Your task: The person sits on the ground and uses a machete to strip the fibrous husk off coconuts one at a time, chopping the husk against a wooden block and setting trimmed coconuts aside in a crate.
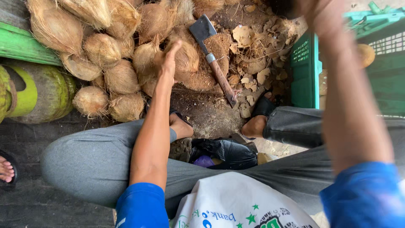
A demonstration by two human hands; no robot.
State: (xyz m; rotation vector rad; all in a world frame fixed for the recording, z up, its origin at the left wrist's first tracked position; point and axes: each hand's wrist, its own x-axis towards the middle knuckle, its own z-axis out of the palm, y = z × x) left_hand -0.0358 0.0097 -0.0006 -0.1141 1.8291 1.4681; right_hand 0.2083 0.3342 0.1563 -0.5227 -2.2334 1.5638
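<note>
Reaching forward from a blue sleeve, the left hand (pixel 168 63) lies with fingers spread and loosely open on a husked coconut (pixel 185 57), touching its fibrous brown shell without closing round it; whether the palm presses on it cannot be told, since only the back of the hand shows. That coconut sits at the near right edge of a heap of coconuts (pixel 105 50), all rounded, pale tan and covered in coarse hair-like fibre, piled on the ground toward the upper left. The right hand (pixel 325 17) is raised close to the camera at the upper right, blurred and cut off by the top edge of the frame, so its state cannot be judged. Just right of the touched coconut a cleaver (pixel 211 55) stands blade-down in a mound of husk fibre, with a dull grey metal blade, a metal collar and a worn wooden handle slanting toward the person's feet. Flat, curled husk scraps (pixel 253 63) litter the dirt beside it. A green plastic crate (pixel 308 71) with slotted walls stands at the right, partly hidden by the right forearm. A green gas cylinder (pixel 42 93) lies at the left edge, partly out of view. A crumpled black plastic bag (pixel 228 152) rests between the grey-trousered knees.
</note>
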